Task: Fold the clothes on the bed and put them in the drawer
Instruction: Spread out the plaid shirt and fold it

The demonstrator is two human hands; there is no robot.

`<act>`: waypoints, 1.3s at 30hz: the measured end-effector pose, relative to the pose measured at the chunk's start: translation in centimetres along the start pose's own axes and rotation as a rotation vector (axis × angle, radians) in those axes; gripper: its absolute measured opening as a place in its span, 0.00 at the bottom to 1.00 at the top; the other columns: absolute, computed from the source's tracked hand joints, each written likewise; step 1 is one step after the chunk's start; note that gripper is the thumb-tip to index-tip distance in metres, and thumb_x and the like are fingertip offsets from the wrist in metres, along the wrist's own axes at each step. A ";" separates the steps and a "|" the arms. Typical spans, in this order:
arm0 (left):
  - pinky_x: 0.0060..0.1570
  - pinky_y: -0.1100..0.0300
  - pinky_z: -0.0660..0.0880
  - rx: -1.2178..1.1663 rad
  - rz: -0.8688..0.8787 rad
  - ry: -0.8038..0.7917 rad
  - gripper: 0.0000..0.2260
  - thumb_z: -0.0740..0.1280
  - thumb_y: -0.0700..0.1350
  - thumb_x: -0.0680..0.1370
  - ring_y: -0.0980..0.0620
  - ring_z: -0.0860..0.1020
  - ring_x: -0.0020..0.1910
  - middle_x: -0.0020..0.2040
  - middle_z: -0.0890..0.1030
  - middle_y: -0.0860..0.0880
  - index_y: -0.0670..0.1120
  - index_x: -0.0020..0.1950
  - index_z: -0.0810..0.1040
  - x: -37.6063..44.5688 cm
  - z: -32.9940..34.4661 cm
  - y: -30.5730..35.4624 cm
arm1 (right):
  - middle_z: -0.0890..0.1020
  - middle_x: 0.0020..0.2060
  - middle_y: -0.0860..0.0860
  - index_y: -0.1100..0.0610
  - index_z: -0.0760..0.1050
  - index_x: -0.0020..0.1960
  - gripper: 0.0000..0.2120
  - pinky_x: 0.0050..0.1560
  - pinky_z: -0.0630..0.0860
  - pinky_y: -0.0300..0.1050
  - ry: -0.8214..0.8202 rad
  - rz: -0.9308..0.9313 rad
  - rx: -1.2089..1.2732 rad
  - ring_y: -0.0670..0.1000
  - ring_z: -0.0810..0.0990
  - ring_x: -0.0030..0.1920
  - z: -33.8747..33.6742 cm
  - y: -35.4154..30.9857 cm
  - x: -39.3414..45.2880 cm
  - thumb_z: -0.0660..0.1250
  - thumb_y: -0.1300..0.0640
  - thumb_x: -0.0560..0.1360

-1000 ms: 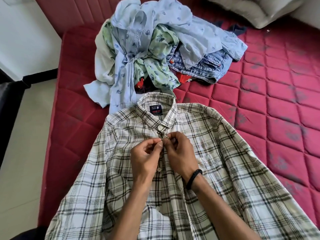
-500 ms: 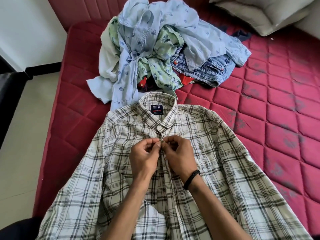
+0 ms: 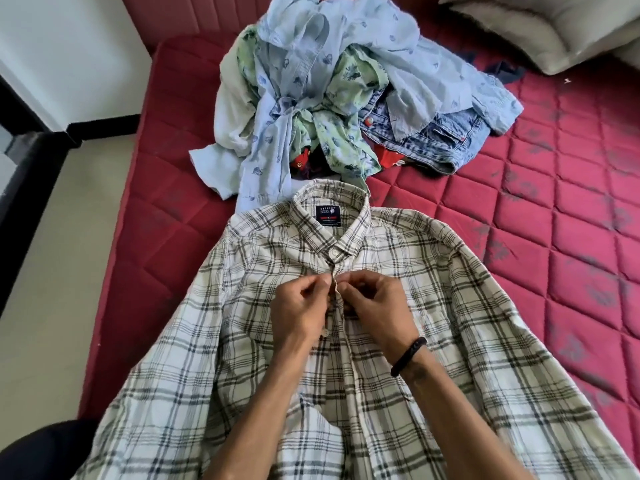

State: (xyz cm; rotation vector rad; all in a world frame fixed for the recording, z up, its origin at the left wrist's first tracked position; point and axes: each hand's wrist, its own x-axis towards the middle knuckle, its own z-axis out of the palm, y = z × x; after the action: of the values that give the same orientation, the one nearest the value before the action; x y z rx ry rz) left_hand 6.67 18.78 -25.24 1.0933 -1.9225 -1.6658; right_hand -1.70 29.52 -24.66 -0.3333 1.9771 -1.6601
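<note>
A white plaid shirt point(image 3: 450, 306) lies front-up on the red quilted mattress point(image 3: 554, 209), collar pointing away from me. My left hand point(image 3: 299, 308) and my right hand point(image 3: 375, 306) meet at its front placket, just below the collar. Each hand pinches one edge of the placket between thumb and fingers, at a button. A black band circles my right wrist. Behind the collar sits a heap of unfolded clothes point(image 3: 346, 98): light blue printed shirts, a green printed shirt, blue denim, and something red underneath.
A pale pillow point(image 3: 540, 26) lies at the mattress's far right corner. The bed's left edge drops to a beige floor point(image 3: 59, 271). A dark object point(image 3: 41, 452) sits at the bottom left. No drawer is in view.
Both hands stayed pinched on the placket, shifting only slightly down it. The view tilted, so the clothes heap and pillow show more fully.
</note>
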 end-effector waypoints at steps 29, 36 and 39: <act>0.53 0.64 0.80 0.002 0.245 -0.146 0.11 0.73 0.41 0.79 0.59 0.83 0.55 0.55 0.85 0.57 0.55 0.57 0.83 1.4 -0.8 0.0 | 0.83 0.39 0.54 0.64 0.80 0.51 0.09 0.48 0.83 0.51 -0.109 0.171 0.187 0.51 0.81 0.38 -1.1 -1.6 0.8 0.75 0.59 0.76; 0.56 0.61 0.81 0.032 0.290 -0.216 0.17 0.70 0.35 0.80 0.58 0.83 0.56 0.57 0.84 0.54 0.50 0.66 0.81 1.4 -1.7 -0.2 | 0.85 0.37 0.50 0.56 0.85 0.47 0.03 0.38 0.81 0.45 0.108 -0.384 -0.697 0.49 0.83 0.37 0.7 -2.0 -0.1 0.72 0.57 0.76; 0.57 0.56 0.82 0.023 0.278 -0.261 0.18 0.69 0.35 0.80 0.57 0.83 0.57 0.59 0.84 0.54 0.51 0.67 0.80 1.8 -1.9 0.0 | 0.84 0.33 0.50 0.56 0.85 0.43 0.04 0.32 0.79 0.42 0.057 -0.485 -0.835 0.50 0.81 0.32 0.5 -3.1 -0.3 0.71 0.57 0.73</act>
State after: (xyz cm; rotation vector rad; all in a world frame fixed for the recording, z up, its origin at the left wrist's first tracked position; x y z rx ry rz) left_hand 6.96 16.18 -25.18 0.6027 -2.1419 -1.6965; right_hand -1.68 28.59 -21.68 -1.1451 2.7057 -0.9781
